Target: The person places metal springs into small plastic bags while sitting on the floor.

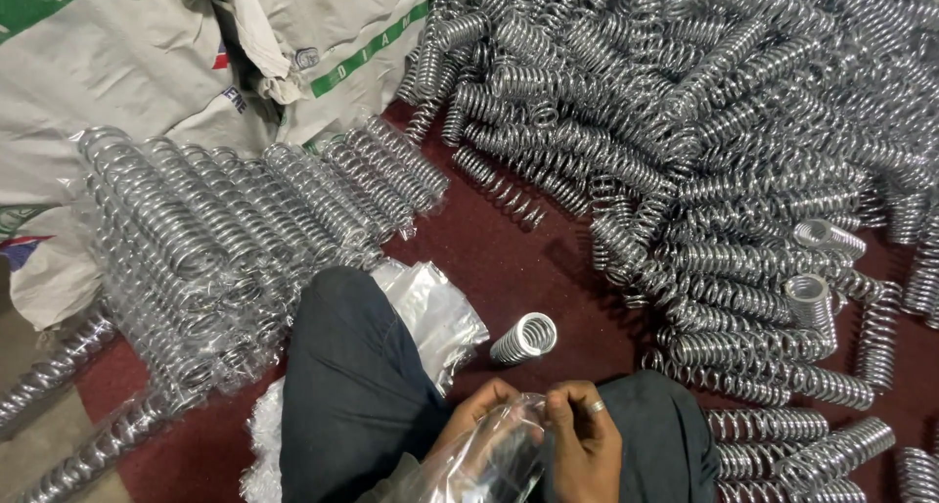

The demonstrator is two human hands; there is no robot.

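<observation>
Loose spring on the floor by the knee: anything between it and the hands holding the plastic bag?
Nothing visible. The loose spring lies alone on bare dark red floor, just ahead of both hands. The fingers are pinching a clear plastic bag, so they are occupied. The big spring pile sits further right, apart from it.

A clear plastic bag [494, 454] is pinched at its mouth between the left hand [479, 415] and the right hand [585, 444], above a dark-trousered knee [352, 386]. A single steel spring [524, 338] is seen just beyond the bag. Right of that spring, loose springs [704, 151] are heaped; left of it, bagged springs [215, 239] are stacked.
</observation>
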